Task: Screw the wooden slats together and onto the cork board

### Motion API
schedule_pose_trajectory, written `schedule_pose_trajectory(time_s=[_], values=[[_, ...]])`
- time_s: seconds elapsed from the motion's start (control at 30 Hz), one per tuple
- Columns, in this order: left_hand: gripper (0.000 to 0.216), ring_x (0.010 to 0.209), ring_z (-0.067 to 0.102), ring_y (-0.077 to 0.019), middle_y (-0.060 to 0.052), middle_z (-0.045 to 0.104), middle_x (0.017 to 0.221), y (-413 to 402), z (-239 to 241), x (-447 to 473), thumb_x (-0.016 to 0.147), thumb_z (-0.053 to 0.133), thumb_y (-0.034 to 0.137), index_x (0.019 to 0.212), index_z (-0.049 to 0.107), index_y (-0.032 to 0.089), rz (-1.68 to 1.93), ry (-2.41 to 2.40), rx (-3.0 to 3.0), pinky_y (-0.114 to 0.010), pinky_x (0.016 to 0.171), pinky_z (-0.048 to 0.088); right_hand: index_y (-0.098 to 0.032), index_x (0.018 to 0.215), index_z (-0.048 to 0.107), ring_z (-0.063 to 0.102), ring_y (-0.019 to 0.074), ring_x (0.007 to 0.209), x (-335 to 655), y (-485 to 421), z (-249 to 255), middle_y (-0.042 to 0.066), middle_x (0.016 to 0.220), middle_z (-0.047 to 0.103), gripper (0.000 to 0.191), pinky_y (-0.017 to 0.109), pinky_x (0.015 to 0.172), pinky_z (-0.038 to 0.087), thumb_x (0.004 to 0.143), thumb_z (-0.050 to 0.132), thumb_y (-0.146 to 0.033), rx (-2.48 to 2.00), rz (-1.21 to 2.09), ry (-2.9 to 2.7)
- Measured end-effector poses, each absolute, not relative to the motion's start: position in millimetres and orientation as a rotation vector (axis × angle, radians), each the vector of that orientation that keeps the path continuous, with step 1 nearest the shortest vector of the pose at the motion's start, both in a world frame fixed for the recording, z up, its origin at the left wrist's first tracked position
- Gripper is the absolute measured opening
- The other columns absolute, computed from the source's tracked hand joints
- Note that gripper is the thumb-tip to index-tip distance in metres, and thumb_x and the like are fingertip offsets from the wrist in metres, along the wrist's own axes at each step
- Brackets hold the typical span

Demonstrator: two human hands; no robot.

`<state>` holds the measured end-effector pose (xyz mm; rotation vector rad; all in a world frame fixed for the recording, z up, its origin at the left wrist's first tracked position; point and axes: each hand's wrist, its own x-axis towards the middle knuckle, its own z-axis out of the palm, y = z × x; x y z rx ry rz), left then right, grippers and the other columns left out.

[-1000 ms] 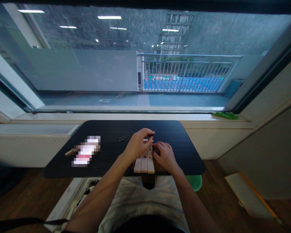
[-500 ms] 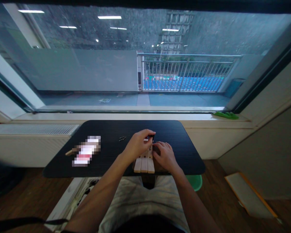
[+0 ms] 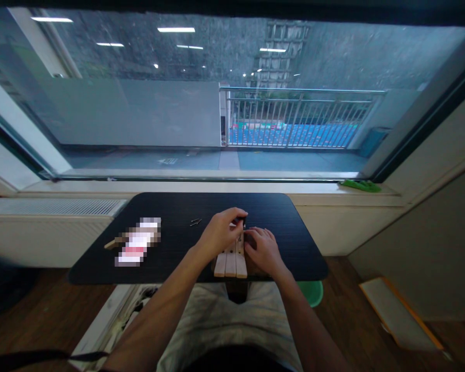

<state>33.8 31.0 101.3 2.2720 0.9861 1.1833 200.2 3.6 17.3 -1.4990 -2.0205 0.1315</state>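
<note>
Pale wooden slats [image 3: 230, 265] with small dark holes lie side by side near the table's front edge, over a darker brown piece. Above their far end, my left hand [image 3: 221, 231] is closed in a pinch, its fingertips around a small dark item too hidden to name. My right hand [image 3: 264, 247] lies against the right side of the slats. Its fingers are bent together and its fingertips press at the edge of the rightmost slat, close below the left fingertips. Both hands cover the far part of the slats.
On the black table [image 3: 178, 263], several small screws or nails [image 3: 196, 222] lie left of my left hand. Further left are a blurred-out pale item [image 3: 137, 243] and a wooden stick [image 3: 110, 244]. A green basin [image 3: 312, 293] stands below the table's right side. A window rises behind.
The view has shifted very slightly. Both hands and the slats keep nearly the same places and poses.
</note>
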Motion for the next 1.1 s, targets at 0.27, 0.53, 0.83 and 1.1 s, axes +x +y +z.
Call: schedule_pose_trajectory(time_s=[0.27,0.53,0.83,1.1], values=[[0.024,0.09,0.069,-0.0164,-0.004,0.072,0.101,29.7,103.1,33.0,0.085,0.052,0.013,0.103,0.065,0.019,1.125,0.996,2.23,-0.027,0.076,0.059,-0.021,0.106,0.065,0.056,0.0235,0.106,199.8,3.8,17.9,0.009,0.114,0.065,0.026,0.042,0.1,0.034,0.083,0.054,-0.023,-1.507,0.145,-2.018],[0.025,0.088,0.07,-0.0159,-0.004,0.072,0.101,29.5,103.8,32.7,0.084,0.051,0.012,0.104,0.064,0.019,1.102,0.985,2.23,-0.028,0.077,0.058,-0.022,0.107,0.065,0.056,0.0238,0.107,199.8,4.4,16.7,0.008,0.115,0.065,0.027,0.042,0.1,0.034,0.082,0.055,-0.023,-1.511,0.153,-2.015],[0.016,0.09,0.066,-0.0158,-0.005,0.068,0.098,35.0,96.2,34.3,0.082,0.063,0.016,0.098,0.062,0.018,1.199,0.971,2.268,-0.03,0.081,0.055,-0.022,0.106,0.065,0.056,0.0239,0.105,198.9,4.2,17.3,0.008,0.111,0.066,0.025,0.043,0.098,0.036,0.083,0.055,-0.023,-1.526,0.136,-2.021],[0.006,0.086,0.061,-0.0158,-0.004,0.061,0.09,35.8,97.3,34.5,0.082,0.063,0.013,0.086,0.062,0.018,1.35,0.96,2.338,-0.031,0.079,0.052,-0.021,0.106,0.065,0.057,0.0229,0.105,199.6,4.8,16.1,0.008,0.112,0.066,0.025,0.041,0.098,0.036,0.083,0.055,-0.023,-1.499,0.127,-2.02]])
